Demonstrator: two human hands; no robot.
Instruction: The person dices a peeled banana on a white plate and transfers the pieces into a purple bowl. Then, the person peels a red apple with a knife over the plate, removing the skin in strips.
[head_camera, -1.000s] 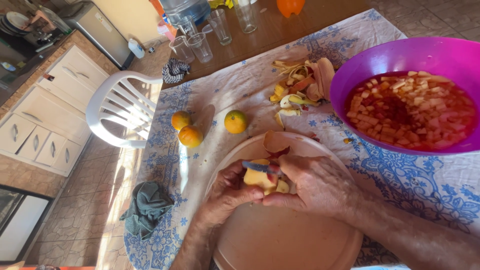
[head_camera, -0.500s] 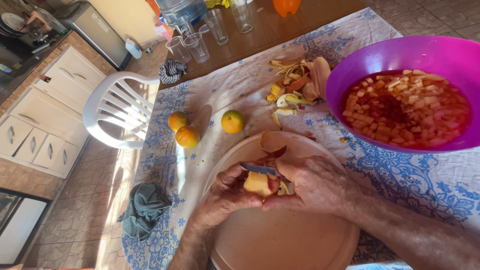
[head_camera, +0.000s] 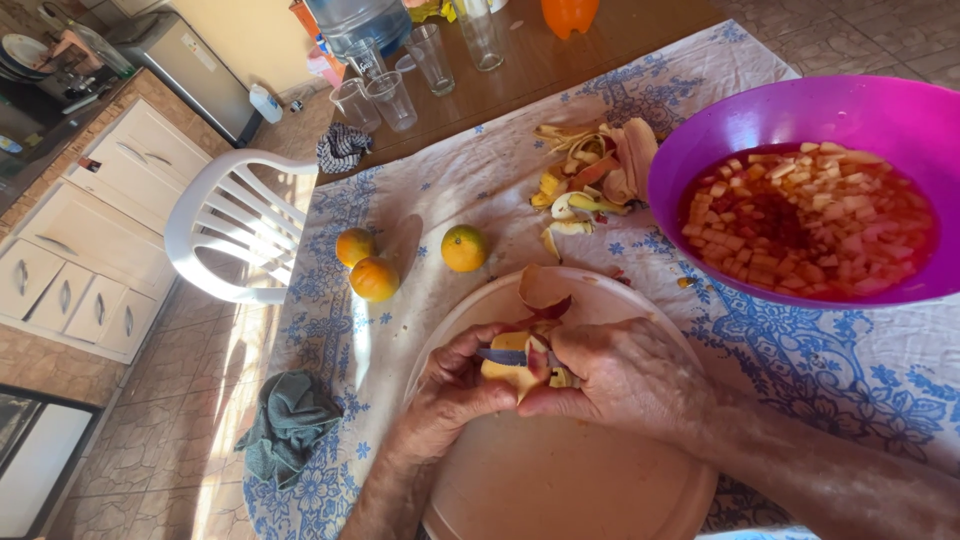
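Observation:
Over a round white tray (head_camera: 560, 470) my left hand (head_camera: 455, 385) cups a peeled yellow piece of fruit (head_camera: 508, 368). My right hand (head_camera: 625, 375) grips a small knife (head_camera: 505, 355), its blade lying across the top of the fruit. A curl of reddish peel (head_camera: 545, 292) lies on the tray just beyond the hands. To the right stands a big purple bowl (head_camera: 800, 110) full of chopped fruit in red juice.
Three oranges (head_camera: 465, 247) (head_camera: 356, 246) (head_camera: 374, 279) sit on the blue-patterned cloth (head_camera: 850, 370). A heap of peels (head_camera: 590, 180) lies by the bowl. Glasses (head_camera: 430, 55) stand at the far edge. A green rag (head_camera: 290, 420) hangs at the left edge, a white plastic chair (head_camera: 235, 225) beyond.
The hands have stayed over the tray, turning the fruit slightly while the knife works on it. Nothing else on the table has moved.

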